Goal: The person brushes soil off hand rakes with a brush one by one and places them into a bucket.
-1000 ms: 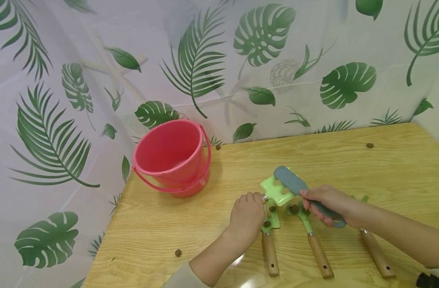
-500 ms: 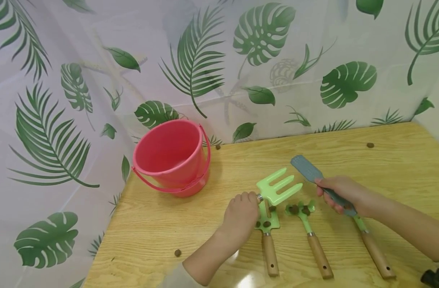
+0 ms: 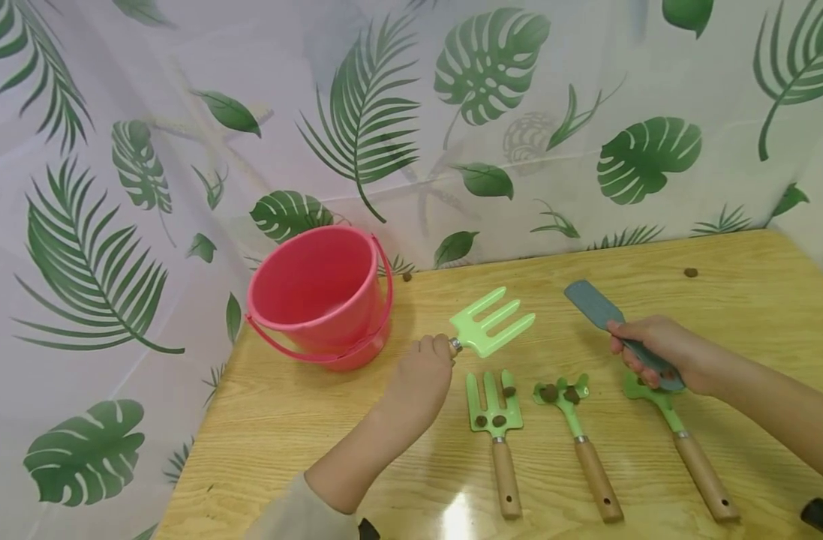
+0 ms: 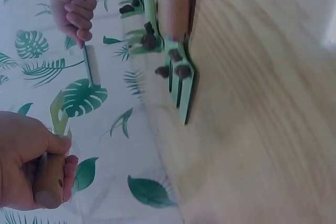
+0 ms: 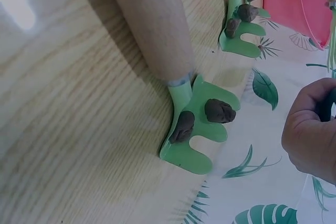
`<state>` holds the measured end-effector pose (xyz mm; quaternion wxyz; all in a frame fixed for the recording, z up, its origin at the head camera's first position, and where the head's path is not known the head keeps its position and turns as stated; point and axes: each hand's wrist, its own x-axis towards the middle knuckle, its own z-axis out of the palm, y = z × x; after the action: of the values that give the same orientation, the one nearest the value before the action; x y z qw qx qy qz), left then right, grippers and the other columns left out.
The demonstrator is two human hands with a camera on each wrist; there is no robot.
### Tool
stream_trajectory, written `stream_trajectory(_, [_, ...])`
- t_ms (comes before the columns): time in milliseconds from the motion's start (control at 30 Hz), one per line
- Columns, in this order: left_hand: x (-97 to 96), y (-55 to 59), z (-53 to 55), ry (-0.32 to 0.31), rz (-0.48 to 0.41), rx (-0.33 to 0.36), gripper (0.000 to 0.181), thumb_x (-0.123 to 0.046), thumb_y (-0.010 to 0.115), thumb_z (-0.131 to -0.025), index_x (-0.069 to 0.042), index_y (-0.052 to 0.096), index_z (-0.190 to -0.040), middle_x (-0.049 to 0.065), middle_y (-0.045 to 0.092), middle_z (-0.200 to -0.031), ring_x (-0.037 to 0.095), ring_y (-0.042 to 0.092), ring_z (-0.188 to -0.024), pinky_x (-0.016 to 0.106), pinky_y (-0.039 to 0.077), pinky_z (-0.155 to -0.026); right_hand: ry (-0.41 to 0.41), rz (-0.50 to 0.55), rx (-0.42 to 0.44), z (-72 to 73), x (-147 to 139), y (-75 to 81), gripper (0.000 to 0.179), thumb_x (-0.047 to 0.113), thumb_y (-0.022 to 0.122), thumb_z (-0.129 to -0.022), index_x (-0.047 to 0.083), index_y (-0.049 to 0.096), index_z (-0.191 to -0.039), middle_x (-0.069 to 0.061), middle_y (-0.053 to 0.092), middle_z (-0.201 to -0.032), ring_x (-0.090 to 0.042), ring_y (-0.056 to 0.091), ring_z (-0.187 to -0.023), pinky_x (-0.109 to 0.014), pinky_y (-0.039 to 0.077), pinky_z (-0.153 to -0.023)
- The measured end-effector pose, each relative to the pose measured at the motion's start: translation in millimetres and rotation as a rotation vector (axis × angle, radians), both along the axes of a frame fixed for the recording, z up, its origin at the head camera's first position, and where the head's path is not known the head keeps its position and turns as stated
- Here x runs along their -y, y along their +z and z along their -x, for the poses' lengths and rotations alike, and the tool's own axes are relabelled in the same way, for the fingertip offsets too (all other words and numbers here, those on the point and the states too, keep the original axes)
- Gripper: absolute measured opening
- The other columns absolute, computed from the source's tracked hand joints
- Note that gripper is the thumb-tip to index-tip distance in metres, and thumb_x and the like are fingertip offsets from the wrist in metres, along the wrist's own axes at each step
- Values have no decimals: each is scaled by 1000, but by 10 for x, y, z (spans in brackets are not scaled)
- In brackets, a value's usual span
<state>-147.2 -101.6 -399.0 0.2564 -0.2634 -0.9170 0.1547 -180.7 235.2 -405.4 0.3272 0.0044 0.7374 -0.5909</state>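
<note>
My left hand [image 3: 418, 382] grips a green garden fork [image 3: 480, 335] by its wooden handle, tines pointing up and right over the table. In the left wrist view the wooden handle [image 4: 50, 179] lies in the curled fingers. My right hand [image 3: 677, 352] holds a flat grey tool [image 3: 593, 304] with a rounded blade, apart from the fork. Below lie a second garden fork [image 3: 503, 465] and two hand rakes, one in the middle [image 3: 593, 472] and one at the right [image 3: 704, 472]. Brown lumps [image 5: 219, 110] rest on the rake heads, and several on the lying fork.
A pink bucket [image 3: 357, 322] with its handle down stands at the back left of the wooden table [image 3: 283, 450]. Small brown lumps lie near the back edge, one right of the bucket [image 3: 407, 277] and another far right [image 3: 691, 272]. A leaf-patterned cloth [image 3: 249, 60] hangs behind.
The grey tool, earlier over the fork's tines, has moved off to the right with my right hand. My left hand has carried the fork up and left, uncovering the lying fork.
</note>
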Motion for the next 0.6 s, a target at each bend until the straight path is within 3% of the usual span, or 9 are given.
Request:
stream_trajectory(267, [267,208,76,-54,-277,188,25,-16,68,-87,1,52,-95,9,57,-76,21,60,-68,29,52,-59,-20,62,38,24,-89,-15,37,40,36,-102,13,55,-85,7,46,-55,-4,41,-42,-21,37,-44])
stream_trajectory(400, [459,287,97,-52,-288,191,24,-13,67,-88,3,51,-97,10,56,-76,22,57,-66,28,51,-59,-20,71,44,35,-165,-18,36,39,36,-102,14,55,-84,8,46,-56,-3,40,-43,-20,37,-45])
stream_trajectory(533, [654,343,112,-11,-310,185,26,-8,70,-85,4,50,-98,11,55,-76,22,53,-64,29,48,-57,-11,100,54,33,-206,-27,37,40,35,-102,14,54,-84,8,47,-55,-3,42,-42,-20,38,-44])
stream_trajectory(600, [747,362,119,-9,-319,146,27,-6,72,-83,5,51,-95,12,56,-75,24,53,-64,30,48,-56,-9,117,60,25,-214,-32,37,41,36,-102,14,55,-84,8,48,-55,-3,43,-42,-19,38,-44])
